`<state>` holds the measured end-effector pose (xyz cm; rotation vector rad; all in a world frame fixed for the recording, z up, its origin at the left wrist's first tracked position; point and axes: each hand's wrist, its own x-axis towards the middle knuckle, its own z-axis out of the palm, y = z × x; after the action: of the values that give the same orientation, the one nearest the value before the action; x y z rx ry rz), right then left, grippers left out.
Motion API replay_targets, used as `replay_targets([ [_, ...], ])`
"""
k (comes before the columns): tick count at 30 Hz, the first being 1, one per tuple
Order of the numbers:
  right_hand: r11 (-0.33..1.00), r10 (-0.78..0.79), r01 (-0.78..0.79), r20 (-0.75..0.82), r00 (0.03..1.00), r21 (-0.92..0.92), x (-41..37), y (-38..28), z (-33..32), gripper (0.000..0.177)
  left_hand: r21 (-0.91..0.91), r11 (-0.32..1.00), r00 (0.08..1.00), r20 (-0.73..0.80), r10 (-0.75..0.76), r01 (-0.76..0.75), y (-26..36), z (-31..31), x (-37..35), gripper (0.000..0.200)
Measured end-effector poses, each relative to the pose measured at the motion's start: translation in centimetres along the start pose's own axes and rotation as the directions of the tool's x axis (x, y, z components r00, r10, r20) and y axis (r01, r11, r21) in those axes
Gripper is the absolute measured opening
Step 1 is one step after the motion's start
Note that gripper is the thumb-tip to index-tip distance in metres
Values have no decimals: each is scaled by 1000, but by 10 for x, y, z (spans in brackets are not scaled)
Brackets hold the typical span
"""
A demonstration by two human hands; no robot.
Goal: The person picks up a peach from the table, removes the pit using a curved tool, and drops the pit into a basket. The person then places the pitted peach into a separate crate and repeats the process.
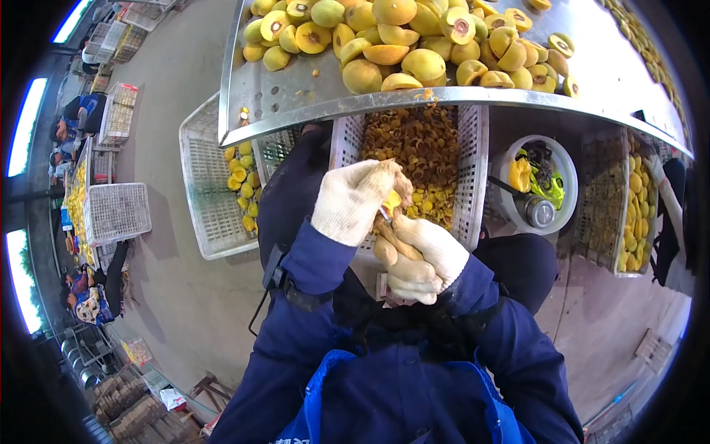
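My left hand [360, 196], in a stained cream knit glove, is closed around a piece of yellow fruit [392, 200], mostly hidden by the fingers. Touching it from the right is my right hand [418, 255], gloved too, its fingers curled round a small tool [385, 214] of which only a bit of metal shows. Both hands are above a white crate [470, 170] holding brown pits and scraps [414, 140] with yellow pieces nearer me. Halved yellow fruits [424, 65] are heaped on the metal table [318, 92] beyond the hands.
A white crate [200, 177] with yellow fruit stands left. On the right are a white bucket [572, 194] holding a flask [538, 212] and bags, and another fruit crate [603, 200]. A co-worker's arm [669, 189] shows far right; several people are far left.
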<state>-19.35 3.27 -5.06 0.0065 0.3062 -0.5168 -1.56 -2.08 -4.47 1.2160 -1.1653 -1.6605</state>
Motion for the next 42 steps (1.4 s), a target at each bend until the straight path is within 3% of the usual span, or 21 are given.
replay_targets([
  [3,998,-13,3,149,989,65,2,8,-5,51,-311,935,969,118,219,-173,-8,-1,-4,45],
  [6,996,-87,85,105,991,23,5,17,0,51,-608,760,935,78,345,-230,-27,8,5,49],
  [8,812,-312,186,-142,939,-553,6,20,11,45,-590,802,995,-70,65,-94,-15,15,2,44],
  [10,568,-519,342,-4,854,-749,10,34,4,43,-693,717,977,-196,-88,-74,-25,9,12,48],
  [12,630,-495,339,-25,869,-699,5,27,0,45,-725,686,963,-225,-146,-65,-31,4,10,53],
  [14,930,-354,300,-291,889,-214,3,21,8,52,-780,622,972,-191,-135,-67,-27,4,8,53],
  [16,878,-381,449,-329,864,164,4,15,7,54,-648,750,952,-295,-84,-134,-15,3,-5,43],
  [18,918,-285,380,-478,831,114,-2,4,8,51,-416,878,905,-424,44,-237,9,-16,-13,35],
  [19,947,-312,309,-493,812,-90,-13,1,20,51,-32,985,836,-534,128,-171,28,-32,-16,32],
  [20,870,-425,228,-432,796,-436,-26,-5,48,54,359,933,756,-605,252,-24,47,-55,-23,33],
  [21,785,-438,137,-385,813,-604,-41,-14,74,47,827,548,678,-474,561,126,58,-85,-24,37],
  [22,720,-435,133,-293,852,-681,-55,-21,97,31,953,-42,675,-182,715,301,66,-116,-25,42],
  [24,534,-452,211,-65,890,-818,-74,-31,117,26,910,353,730,-392,559,218,76,-161,-9,44],
  [25,443,-461,261,32,887,-858,-76,-32,120,31,893,409,777,-389,496,186,88,-163,8,42],
  [28,329,-473,274,94,876,-904,-69,-44,134,48,903,355,840,-378,390,241,105,-159,87,37],
  [30,299,-477,234,67,876,-925,-54,-52,147,49,973,148,899,-223,376,179,87,-184,150,47],
  [31,258,-505,247,88,859,-934,-49,-54,144,48,951,-110,909,-238,343,290,78,-188,179,60],
  [33,140,-582,281,150,799,-949,-51,-53,129,46,898,6,860,-423,286,440,60,-187,212,78],
  [36,648,-395,-53,-395,830,-760,-66,-42,160,32,914,-6,841,-372,392,407,45,-190,224,82],
  [39,445,-317,-250,-412,854,-860,-40,-75,186,26,900,-29,828,-386,406,434,54,-173,211,74],
  [42,274,-419,-330,-422,804,-903,-35,-67,192,22,918,196,826,-397,400,345,54,-174,197,69],
])
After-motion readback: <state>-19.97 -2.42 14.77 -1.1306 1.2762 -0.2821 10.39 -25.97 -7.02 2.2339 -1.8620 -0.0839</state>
